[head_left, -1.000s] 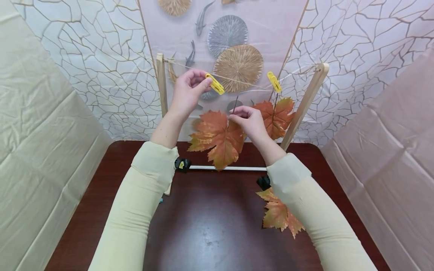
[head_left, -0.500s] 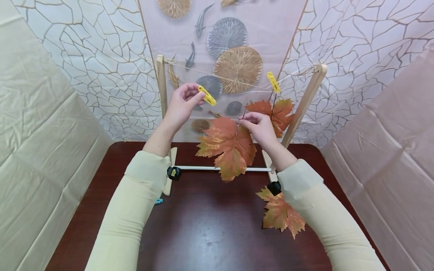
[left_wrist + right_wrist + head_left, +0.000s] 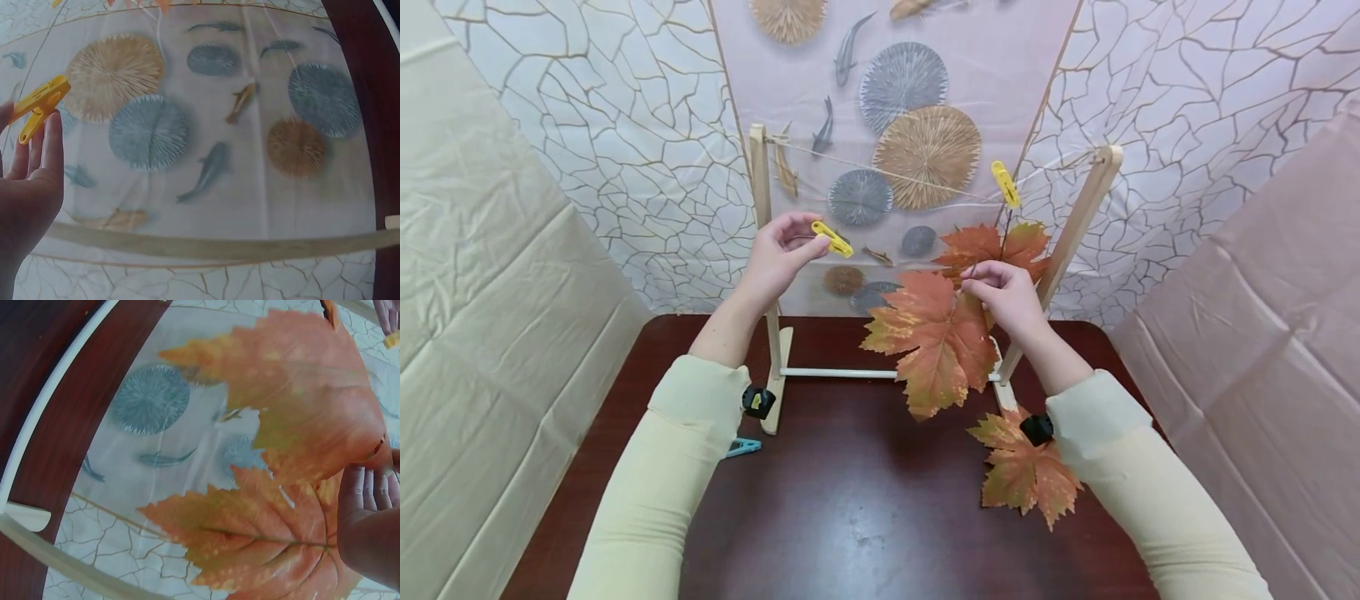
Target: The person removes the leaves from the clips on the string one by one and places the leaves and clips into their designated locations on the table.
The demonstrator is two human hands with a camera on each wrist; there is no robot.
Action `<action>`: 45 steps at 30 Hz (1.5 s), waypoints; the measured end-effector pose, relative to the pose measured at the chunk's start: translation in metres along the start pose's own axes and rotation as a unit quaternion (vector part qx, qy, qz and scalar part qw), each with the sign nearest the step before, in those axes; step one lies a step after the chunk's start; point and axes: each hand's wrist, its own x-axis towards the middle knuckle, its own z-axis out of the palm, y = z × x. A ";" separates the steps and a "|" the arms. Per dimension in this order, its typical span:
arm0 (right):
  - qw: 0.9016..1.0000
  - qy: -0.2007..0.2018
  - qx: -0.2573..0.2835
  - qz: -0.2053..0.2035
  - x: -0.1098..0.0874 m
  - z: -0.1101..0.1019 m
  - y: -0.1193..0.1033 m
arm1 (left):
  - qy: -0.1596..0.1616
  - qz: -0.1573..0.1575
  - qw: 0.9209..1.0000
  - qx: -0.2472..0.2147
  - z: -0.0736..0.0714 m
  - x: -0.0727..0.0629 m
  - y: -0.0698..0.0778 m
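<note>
My left hand point(image 3: 782, 254) pinches a yellow clothespin point(image 3: 832, 238) by one end, left of centre and below the string. In the left wrist view that clothespin point(image 3: 44, 106) sits between thumb and fingers. My right hand point(image 3: 1009, 298) pinches the dark stem of an orange artificial maple leaf point(image 3: 942, 342), which hangs down in front of the frame. Behind it, a second maple leaf point(image 3: 1030, 248) hangs by its stem from another yellow clothespin point(image 3: 1005, 185) on the string point(image 3: 880, 172). Both leaves overlap in the right wrist view, the held leaf point(image 3: 312, 387) in front.
The string runs between two wooden posts point(image 3: 762, 183) joined low down by a white bar point(image 3: 838, 373). A third maple leaf point(image 3: 1026, 471) lies on the dark red table point(image 3: 850, 517), partly under the right forearm. A blue clothespin point(image 3: 743, 447) lies beside the left sleeve.
My left hand has moved down and left, away from the string, with the clothespin. My right hand has shifted right and down, taking the held leaf along.
</note>
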 end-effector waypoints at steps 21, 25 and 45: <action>0.988 0.032 0.147 0.037 -0.024 -0.046 0.036 | -0.013 -0.093 0.989 0.111 -0.050 -0.034 -0.035; 0.993 0.041 0.099 0.038 -0.029 -0.053 0.045 | -0.013 -0.102 0.986 0.131 -0.059 -0.040 -0.045; 0.993 0.035 0.048 0.098 -0.056 -0.090 0.110 | -0.031 -0.149 0.963 0.221 -0.104 -0.083 -0.106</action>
